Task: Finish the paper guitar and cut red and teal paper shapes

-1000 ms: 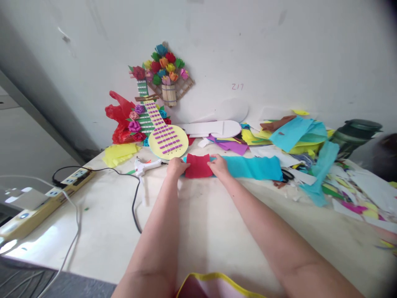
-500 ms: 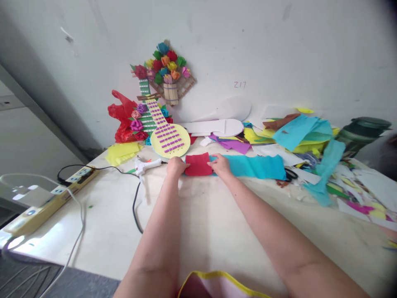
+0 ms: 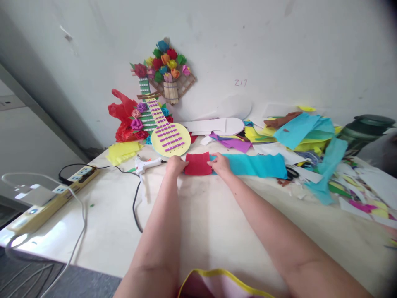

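Observation:
A small red piece of crepe paper lies on top of a long blue strip of crepe paper on the table. My left hand pinches the left edge of the red piece. At its right edge, my right hand is closed on the red paper, resting over the blue strip. Whether the fingers also grip the blue paper under it, I cannot tell. Just left of my left hand lies a white glue gun.
A yellow paper guitar leans at the back, near paper flowers in a basket. Coloured paper scraps and a dark green jar fill the right. A power strip with cables runs along the left edge.
Both hands stay at the edges of the red paper with hardly any movement. The whole view has shifted very slightly.

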The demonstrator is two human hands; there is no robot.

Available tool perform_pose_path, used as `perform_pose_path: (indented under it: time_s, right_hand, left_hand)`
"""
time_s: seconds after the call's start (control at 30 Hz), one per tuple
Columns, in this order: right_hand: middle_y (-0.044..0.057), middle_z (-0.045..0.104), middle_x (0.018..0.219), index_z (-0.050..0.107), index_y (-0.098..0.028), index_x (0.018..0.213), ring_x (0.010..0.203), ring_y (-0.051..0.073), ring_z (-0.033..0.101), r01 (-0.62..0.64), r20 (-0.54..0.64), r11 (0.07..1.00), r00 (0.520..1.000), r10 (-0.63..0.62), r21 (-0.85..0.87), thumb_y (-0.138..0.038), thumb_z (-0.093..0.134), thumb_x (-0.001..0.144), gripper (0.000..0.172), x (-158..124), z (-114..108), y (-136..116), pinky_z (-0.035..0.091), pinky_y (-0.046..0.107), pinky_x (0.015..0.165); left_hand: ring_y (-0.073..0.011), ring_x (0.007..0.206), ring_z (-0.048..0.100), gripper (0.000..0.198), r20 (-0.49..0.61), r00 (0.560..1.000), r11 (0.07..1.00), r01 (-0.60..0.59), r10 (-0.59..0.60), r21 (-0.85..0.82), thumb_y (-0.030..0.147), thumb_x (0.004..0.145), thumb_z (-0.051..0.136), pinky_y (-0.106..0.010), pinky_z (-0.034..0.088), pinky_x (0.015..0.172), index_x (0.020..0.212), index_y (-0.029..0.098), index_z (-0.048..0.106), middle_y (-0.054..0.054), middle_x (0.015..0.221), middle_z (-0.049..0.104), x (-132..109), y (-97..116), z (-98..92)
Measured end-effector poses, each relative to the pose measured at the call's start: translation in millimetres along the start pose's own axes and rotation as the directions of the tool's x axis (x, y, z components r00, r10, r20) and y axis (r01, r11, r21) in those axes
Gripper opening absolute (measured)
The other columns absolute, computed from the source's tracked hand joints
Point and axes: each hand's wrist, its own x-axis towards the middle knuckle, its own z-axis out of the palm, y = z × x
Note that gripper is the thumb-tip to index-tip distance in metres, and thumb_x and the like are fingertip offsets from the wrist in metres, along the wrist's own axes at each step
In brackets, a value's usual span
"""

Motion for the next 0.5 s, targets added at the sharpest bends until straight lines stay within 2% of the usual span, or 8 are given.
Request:
perform_pose_path:
  time_s: [0.3,0.5]
  right_hand:
    - [-0.004,0.057,0.065,0.062,-0.019,0.096,0.056,0.011,0.058,-0.016,-0.005,1.0,1.0,0.016,0.002,-0.023,0.071,0.065,0.033,-2,0,-2,0.049,0.024,0.057]
    - [-0.002,0.06,0.071,0.061,-0.019,0.101,0.06,0.011,0.057,-0.047,0.04,0.996,0.998,0.05,-0.069,-0.026,0.07,0.068,0.035,-7,-6,-11,0.046,0.023,0.059]
  left_hand:
    - [-0.0221,0.057,0.06,0.019,-0.014,1.0,1.0,-0.013,0.013,0.016,0.03,0.059,0.069,-0.028,0.043,0.056,0.05,0.02,0.056,-0.005,0.047,0.058,-3,1,-0.4]
    - [-0.0199,0.066,0.062,0.017,-0.001,1.0,0.993,-0.02,0.02,0.12,0.032,0.063,0.067,-0.025,0.044,0.058,0.058,0.018,0.059,-0.005,0.057,0.063,-3,1,-1.6]
